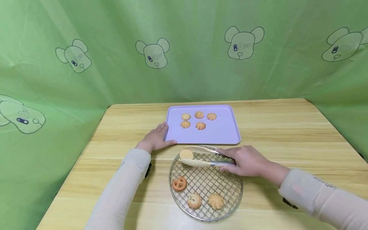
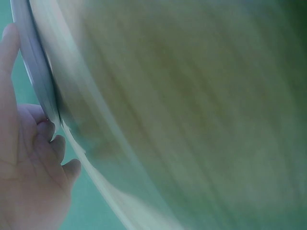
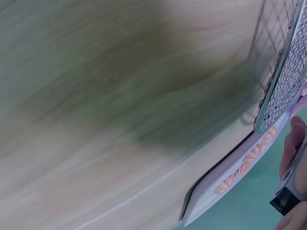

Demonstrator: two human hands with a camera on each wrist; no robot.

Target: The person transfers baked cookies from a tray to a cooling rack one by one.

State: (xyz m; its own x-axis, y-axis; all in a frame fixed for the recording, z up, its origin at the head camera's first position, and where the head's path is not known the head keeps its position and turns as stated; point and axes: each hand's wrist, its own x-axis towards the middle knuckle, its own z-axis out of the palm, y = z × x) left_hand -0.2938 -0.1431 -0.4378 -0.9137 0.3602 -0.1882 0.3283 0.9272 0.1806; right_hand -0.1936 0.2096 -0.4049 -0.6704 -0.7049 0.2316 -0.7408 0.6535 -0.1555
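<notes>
The left hand [image 1: 156,139] reaches forward palm down, thumb spread from the straight fingers; the fingers touch the left edge of the lilac tray [image 1: 221,131], and the thumb lies along its near edge by the corner. The right hand [image 1: 248,161] comes in from the right, thumb and fingers wrapped around the handle end of the tongs [image 1: 198,163], which point left, roughly level. Their 2 arms stand apart around 1 round cookie [image 1: 186,154], over the far left part of the wire rack [image 1: 207,183]; whether it is lifted off the mesh, I cannot tell.

The rack's far rim lies just beside the tray's near edge, so the passage between them is narrow. 3 more cookies sit on the rack's near half: a pretzel [image 1: 179,184] close to the left rim, a bear-faced cookie [image 1: 194,201] and a flower cookie [image 1: 216,201]. On the tray, 5 cookies [image 1: 200,126] form 2 rows, left of centre and toward the far side, with tray surface to their right and nearer the person. The table [image 1: 281,137] stretches widely to the right; the tray's far edge is near the table's far edge, before the green cloth [image 1: 195,76].
</notes>
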